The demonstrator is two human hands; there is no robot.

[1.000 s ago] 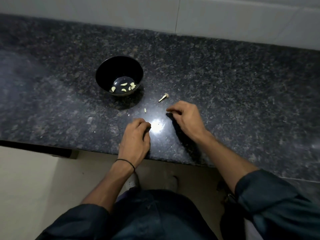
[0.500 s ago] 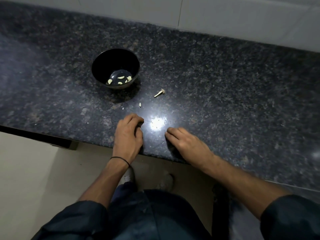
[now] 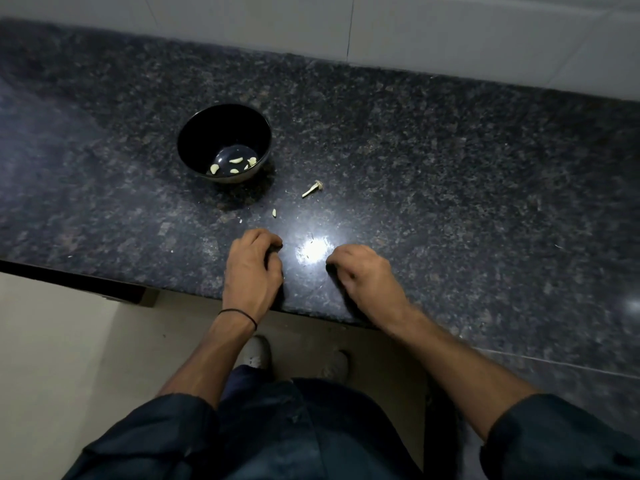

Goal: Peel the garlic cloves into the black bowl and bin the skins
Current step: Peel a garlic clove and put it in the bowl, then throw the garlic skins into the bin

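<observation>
On the dark speckled granite counter (image 3: 450, 168), a black bowl (image 3: 214, 133) stands upright, well back from the front edge and left of centre. Several pale peeled garlic cloves (image 3: 235, 161) lie scattered on its bottom. Just right of the bowl and a little nearer the person lies a dry garlic stem piece (image 3: 312, 189). A small pale scrap (image 3: 274, 212) sits nearer still, between the bowl and the hands.

Both hands rest knuckles-up on the counter near its front edge, apart from each other, with a bright glare spot (image 3: 313, 251) between them. The left hand (image 3: 254, 268), with a thin black band (image 3: 239, 315) round its wrist, has its fingers curled under. The right hand (image 3: 363, 275) is curled the same way. Whether either hand grasps anything is hidden beneath the fingers, so I cannot tell.

White wall tiles (image 3: 450, 36) run behind the counter, and a pale shoe (image 3: 256, 351) shows on the floor below its edge.
</observation>
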